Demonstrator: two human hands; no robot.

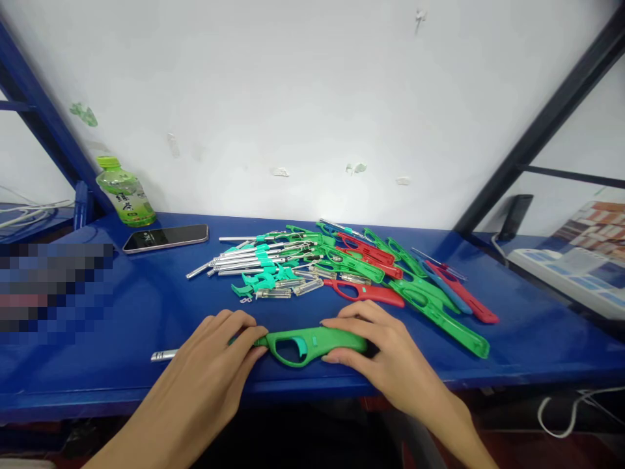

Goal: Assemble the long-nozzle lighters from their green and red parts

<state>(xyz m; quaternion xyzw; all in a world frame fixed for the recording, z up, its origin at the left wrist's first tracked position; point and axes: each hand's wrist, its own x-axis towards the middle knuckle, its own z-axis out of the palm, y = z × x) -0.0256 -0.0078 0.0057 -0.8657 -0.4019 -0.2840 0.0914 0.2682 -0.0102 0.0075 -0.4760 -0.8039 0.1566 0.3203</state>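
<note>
A green long-nosed lighter point(319, 342) lies level just above the table's front edge, its teal trigger showing inside the loop. My left hand point(219, 352) is closed round its neck, and the silver tube's tip point(163, 355) sticks out to the left. Around the handle's rear end, the thumb and fingers of my right hand point(378, 342) are closed. Behind my hands lies a pile of lighter parts: silver tubes with teal pieces point(258, 257), clear fuel tanks point(273, 294), green handle shells point(439, 319) and red ones point(374, 293).
At the back left of the blue table point(122, 293) stand a green drink bottle point(125, 195) and, lying beside it, a phone point(166, 238). A white wall rises behind. Dark frame posts flank both sides, with a white box point(571, 277) at the right.
</note>
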